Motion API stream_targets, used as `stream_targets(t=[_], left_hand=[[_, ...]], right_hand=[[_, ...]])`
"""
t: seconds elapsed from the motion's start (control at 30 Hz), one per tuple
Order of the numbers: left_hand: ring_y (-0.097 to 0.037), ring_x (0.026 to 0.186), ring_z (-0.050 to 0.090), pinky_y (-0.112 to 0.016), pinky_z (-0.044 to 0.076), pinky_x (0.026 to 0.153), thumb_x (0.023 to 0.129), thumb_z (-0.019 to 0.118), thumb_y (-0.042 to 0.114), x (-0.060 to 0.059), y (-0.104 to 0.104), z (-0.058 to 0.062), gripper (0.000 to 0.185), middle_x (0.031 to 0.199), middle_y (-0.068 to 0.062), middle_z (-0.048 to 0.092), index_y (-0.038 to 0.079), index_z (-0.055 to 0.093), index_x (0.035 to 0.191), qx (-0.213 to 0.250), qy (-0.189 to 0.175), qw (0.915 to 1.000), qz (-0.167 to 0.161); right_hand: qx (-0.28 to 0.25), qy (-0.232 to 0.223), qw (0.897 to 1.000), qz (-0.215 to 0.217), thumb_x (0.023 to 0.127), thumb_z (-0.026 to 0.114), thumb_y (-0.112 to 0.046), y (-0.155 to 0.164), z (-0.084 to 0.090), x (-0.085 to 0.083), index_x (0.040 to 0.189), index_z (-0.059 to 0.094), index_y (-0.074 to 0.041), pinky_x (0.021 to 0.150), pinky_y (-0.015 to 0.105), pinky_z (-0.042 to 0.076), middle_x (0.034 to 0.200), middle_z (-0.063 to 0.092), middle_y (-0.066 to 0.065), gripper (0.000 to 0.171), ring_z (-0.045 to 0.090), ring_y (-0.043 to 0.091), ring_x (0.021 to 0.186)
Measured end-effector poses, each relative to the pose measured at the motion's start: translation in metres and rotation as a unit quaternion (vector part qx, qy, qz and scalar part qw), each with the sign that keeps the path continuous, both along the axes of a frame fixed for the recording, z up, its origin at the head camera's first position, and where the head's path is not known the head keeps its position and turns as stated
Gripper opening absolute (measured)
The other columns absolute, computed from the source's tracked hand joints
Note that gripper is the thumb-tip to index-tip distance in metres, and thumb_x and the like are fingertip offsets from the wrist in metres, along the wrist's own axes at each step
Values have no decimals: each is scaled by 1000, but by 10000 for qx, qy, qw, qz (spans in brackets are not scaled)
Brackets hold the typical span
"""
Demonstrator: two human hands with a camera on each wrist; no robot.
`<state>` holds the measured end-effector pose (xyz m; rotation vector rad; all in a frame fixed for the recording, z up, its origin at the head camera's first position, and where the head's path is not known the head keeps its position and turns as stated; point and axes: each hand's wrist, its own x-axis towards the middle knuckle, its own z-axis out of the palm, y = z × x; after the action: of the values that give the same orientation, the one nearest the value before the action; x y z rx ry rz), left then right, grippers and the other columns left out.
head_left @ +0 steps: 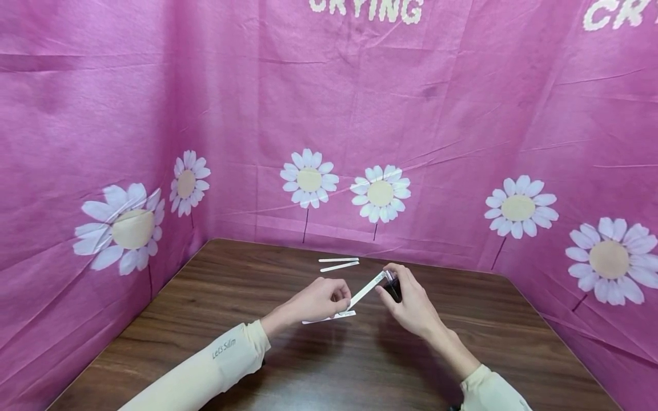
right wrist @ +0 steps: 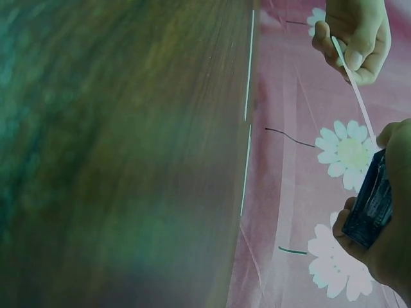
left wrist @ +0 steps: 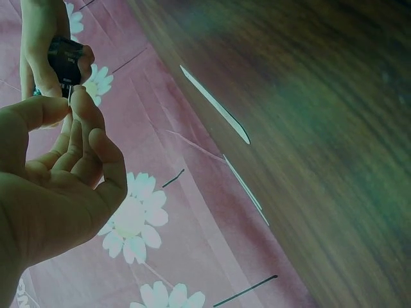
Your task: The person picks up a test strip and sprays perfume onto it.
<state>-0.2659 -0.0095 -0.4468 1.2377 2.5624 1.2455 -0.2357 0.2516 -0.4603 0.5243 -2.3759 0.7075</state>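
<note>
I see the left hand (head_left: pixel 325 299) pinching a white strip (head_left: pixel 366 291) just left of a dark bottle (head_left: pixel 394 290), long axis slanting rightward to the bottle's top, right hand (head_left: pixel 415 307) gripping the bottle

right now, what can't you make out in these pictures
Full shape of the black bottle: the right hand covers part, all views.
Label on it: too small and blurred, left wrist view.
Print on the held strip: too small, head view.
Upper-right lettering: cut off by the right edge, head view.
</note>
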Motion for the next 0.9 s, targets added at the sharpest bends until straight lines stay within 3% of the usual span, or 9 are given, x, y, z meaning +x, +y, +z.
stream_targets(t=[0.2, 0.6, 0.9], left_hand=[[-3, 55, 60, -22, 48, 53, 92, 66, 6, -1, -1, 1, 8, 71, 9, 65, 14, 66, 91, -21, 174, 9998, 14], [-1, 59, 55, -22, 45, 56, 92, 67, 15, -3, 1, 0, 5, 71, 14, 63, 11, 68, 93, -203, 493, 9986, 59], [-1, 59, 54, -22, 45, 56, 92, 69, 12, 0, 0, -4, 5, 70, 15, 62, 16, 67, 91, -238, 500, 9984, 131]], right_hand=[[-19, -14, 10000, 30, 94, 75, -30, 1, 1, -1, 137, 49, -19, 84, 51, 50, 121, 59, 6, 52, 61, 27, 107], [7, -33, 10000, -4, 92, 76, -32, 0, 3, 0, 133, 50, -19, 85, 50, 51, 118, 60, 5, 50, 63, 26, 107], [136, -238, 9996, -32, 95, 72, -35, -1, -3, 4, 131, 48, -20, 75, 46, 51, 115, 57, 2, 46, 62, 22, 92]])
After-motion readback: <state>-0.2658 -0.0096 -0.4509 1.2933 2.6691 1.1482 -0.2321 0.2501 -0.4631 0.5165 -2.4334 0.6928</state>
